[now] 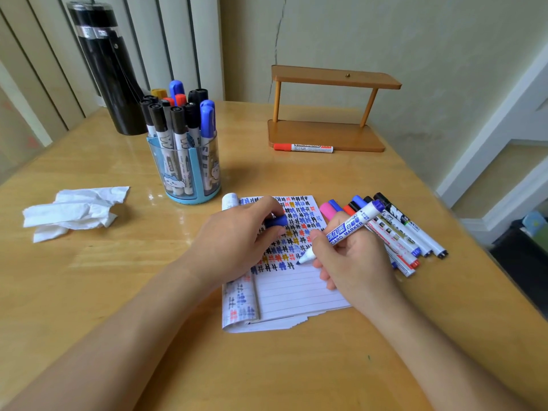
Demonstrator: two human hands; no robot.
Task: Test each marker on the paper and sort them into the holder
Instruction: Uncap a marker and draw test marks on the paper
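Markers [178, 120] crowd the clear blue plastic holder [185, 185]; loose markers [409, 232] wait; right fingers [318, 237] grip an uncapped blue marker [347, 229], left fingers [262, 204] pinch its blue cap [277, 221].

Home: wooden desk [296, 366], radiator [166, 40], stairs [501, 173].

My two bare forearms reach in from the near side toward the pad [296, 292]. My left hand [237, 232] rests palm down on the pad's left half, fingers [267, 206] curled round a cap [276, 221]. My right hand [353, 256], at the pad's right edge, pinches a marker [347, 229], its tip on the pad.
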